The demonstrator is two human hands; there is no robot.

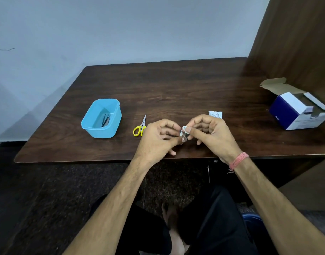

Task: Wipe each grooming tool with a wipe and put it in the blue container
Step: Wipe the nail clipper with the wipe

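A small foil wipe sachet (pixel 183 134) is pinched between both hands above the near edge of the dark wooden table (pixel 176 85). The left hand (pixel 158 137) grips its lower left edge with curled fingers; the right hand (pixel 207 133) grips its upper right edge between thumb and forefinger. The sachet appears to be at the opening stage.

The small yellow-handled scissors (pixel 140 127) lie just beside the left hand, on its outer side, partly hidden by the knuckles. Their long axis runs away from the person, with the blade tips far and the handles near. The left hand is judged the nearer for pickup.

The light blue plastic container (pixel 102 117) stands further out on the same side, beyond the scissors, with slender metal tools already inside.
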